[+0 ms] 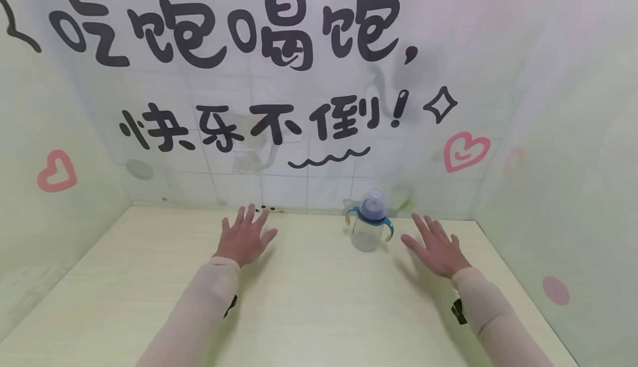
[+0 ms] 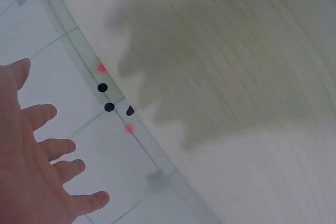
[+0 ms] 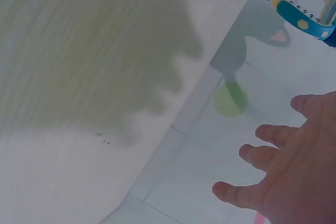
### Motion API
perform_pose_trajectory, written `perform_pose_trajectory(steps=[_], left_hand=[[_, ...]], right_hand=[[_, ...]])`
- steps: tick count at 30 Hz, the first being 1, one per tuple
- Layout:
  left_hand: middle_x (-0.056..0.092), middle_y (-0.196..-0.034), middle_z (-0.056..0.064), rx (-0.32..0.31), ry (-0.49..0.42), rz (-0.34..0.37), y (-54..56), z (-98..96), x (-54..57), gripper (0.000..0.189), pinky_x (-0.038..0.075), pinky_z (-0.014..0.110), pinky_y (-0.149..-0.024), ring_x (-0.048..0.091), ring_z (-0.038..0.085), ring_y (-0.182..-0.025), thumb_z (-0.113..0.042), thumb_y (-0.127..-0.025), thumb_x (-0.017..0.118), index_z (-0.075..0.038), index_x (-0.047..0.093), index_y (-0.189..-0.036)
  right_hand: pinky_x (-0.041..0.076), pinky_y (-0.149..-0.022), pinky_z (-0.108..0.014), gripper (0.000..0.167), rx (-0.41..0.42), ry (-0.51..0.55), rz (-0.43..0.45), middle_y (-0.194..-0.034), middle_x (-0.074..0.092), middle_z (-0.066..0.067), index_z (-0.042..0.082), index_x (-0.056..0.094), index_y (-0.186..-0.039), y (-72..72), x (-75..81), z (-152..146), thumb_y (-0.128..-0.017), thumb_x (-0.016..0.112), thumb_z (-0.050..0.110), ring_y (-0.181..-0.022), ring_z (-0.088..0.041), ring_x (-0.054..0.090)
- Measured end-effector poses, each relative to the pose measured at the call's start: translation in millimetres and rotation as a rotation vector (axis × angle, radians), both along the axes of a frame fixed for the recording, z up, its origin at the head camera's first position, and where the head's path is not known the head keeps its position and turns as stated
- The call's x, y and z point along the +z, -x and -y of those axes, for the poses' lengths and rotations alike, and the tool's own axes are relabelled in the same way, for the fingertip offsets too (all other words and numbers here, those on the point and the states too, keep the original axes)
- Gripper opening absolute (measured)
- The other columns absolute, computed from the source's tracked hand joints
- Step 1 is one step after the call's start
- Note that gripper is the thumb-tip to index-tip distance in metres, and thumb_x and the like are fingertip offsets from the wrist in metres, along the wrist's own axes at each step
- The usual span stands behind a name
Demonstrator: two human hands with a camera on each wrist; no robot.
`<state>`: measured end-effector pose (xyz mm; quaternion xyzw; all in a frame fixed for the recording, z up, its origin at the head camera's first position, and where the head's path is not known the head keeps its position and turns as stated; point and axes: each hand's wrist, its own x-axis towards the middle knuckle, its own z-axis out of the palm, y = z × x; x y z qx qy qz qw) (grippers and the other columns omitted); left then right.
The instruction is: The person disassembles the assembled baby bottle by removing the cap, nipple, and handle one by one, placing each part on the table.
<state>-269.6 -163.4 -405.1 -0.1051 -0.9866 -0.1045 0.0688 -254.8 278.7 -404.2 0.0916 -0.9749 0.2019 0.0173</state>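
The biggest thing is the tall, pale, shiny wall covering, which goes up at the back and along both sides. Next is the wide, flat, pale wooden table. Fat black Chinese writing is on the back wall, toward 12 o'clock in the head view. Two long, pale pink cloth sleeves come up from below, the left sleeve from 7 o'clock and the right sleeve from 5 o'clock. From the middle of the table, the bare left hand is at 10 o'clock, and the bare right hand is between 2 and 3 o'clock. Both hands are free, with their fingers spread wide, and their shadows fall on the wood. A clear round baby bottle with a see-through purplish dome top and two blue and yellow handles stands upright near the table's back edge, between 1 and 2 o'clock. It is near the right hand, at about 9 o'clock from it, with a gap between them. Two pink hearts are on the walls, one heart outline at 9 o'clock and one smiling heart at 3 o'clock. Smallest are some black dots low on the back wall, near the left fingers.
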Motion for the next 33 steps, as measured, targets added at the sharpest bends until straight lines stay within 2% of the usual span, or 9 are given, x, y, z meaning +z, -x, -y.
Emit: perform_pose_trajectory(steps=[3,10,15,20,27,33], left_hand=[[0.030,-0.155,0.029,-0.020,-0.013,0.030,0.2,-6.1,-3.5,0.062,0.020,0.077,-0.107,0.025,0.049,-0.143,-0.046,-0.104,0.043,-0.008,0.038,-0.153],[0.029,-0.157,0.026,-0.055,-0.127,0.125,-2.0,-29.2,-10.9,0.064,0.018,0.074,-0.111,0.025,0.047,-0.144,-0.046,-0.104,0.043,-0.011,0.033,-0.156],[0.037,-0.154,0.023,-0.107,-0.191,0.108,-0.7,-49.1,-14.4,0.063,0.027,0.068,-0.110,0.033,0.041,-0.142,-0.045,-0.102,0.049,-0.010,0.039,-0.153],[0.049,-0.147,0.018,-0.157,-0.261,0.073,2.8,-72.5,-21.3,0.061,0.039,0.059,-0.107,0.045,0.036,-0.136,-0.044,-0.100,0.055,-0.010,0.045,-0.150],[0.052,-0.146,0.014,-0.201,-0.382,0.102,2.3,-104.4,-31.0,0.063,0.042,0.054,-0.108,0.047,0.034,-0.135,-0.044,-0.098,0.058,-0.011,0.045,-0.150],[0.056,-0.141,0.015,-0.231,-0.401,0.096,2.1,-122.5,-37.4,0.062,0.046,0.054,-0.104,0.052,0.035,-0.130,-0.043,-0.097,0.062,-0.010,0.049,-0.147]], right_hand=[[0.008,-0.108,-0.077,0.080,0.024,0.054,-0.004,-0.162,0.012,-0.026,0.012,0.014,-0.161,2.3,1.3,7,-0.101,0.035,0.062,-0.147,-0.048,0.011],[0.016,-0.115,-0.067,0.077,0.088,0.260,0.005,-0.164,0.015,-0.019,0.009,0.014,-0.160,7.6,4.9,27,-0.104,0.038,0.055,-0.149,-0.043,0.013],[0.013,-0.118,-0.064,0.074,0.082,0.349,0.015,-0.164,0.015,-0.018,0.009,0.014,-0.160,14.4,3.1,40,-0.105,0.036,0.053,-0.149,-0.042,0.013],[0.020,-0.116,-0.064,0.071,0.076,0.432,-0.002,-0.162,0.022,-0.020,0.008,0.017,-0.159,20.3,-0.3,48,-0.106,0.038,0.049,-0.145,-0.044,0.025],[0.030,-0.113,-0.061,0.061,0.112,0.584,-0.053,-0.154,0.036,-0.024,0.007,0.026,-0.156,23.5,3.5,61,-0.108,0.040,0.040,-0.140,-0.044,0.035],[0.034,-0.111,-0.062,0.054,0.116,0.679,-0.054,-0.151,0.040,-0.026,0.008,0.029,-0.155,27.7,2.8,70,-0.109,0.039,0.035,-0.140,-0.041,0.038]])
